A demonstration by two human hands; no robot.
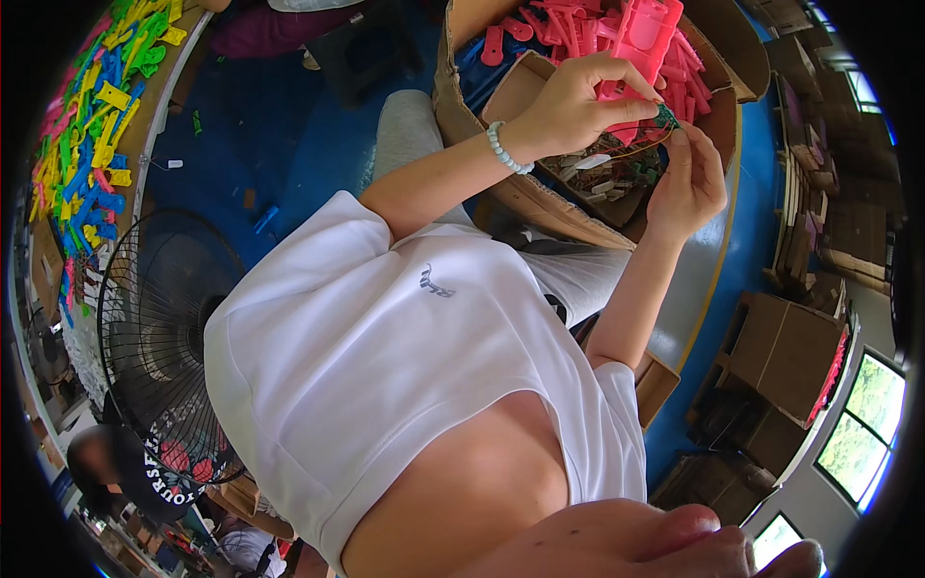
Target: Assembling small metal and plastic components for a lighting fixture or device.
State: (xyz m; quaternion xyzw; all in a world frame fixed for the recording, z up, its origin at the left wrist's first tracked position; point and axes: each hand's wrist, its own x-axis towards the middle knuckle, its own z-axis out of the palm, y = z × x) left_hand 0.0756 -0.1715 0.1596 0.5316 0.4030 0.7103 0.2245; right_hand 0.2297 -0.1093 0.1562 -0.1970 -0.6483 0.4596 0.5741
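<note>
My left hand [583, 104], with a beaded bracelet at the wrist, pinches a small green circuit board [665, 118] between thumb and fingertips. My right hand [687, 181] meets it from the other side, its thumb and forefinger closed at the board's edge. A thin orange-yellow wire [631, 147] trails from there. Just behind my left fingers a pink plastic casing [647, 34] stands over other pink parts; whether my fingers touch it I cannot tell. Below the hands, a cardboard compartment holds wired boards and small white pieces [602, 178].
The large open carton [568, 214] stands before my knees. On the left a table carries a heap of yellow, green, blue and pink plastic parts [101, 144], with a black fan [159, 328] close by. Cardboard boxes [785, 356] line the right; another person [145, 472] is at lower left.
</note>
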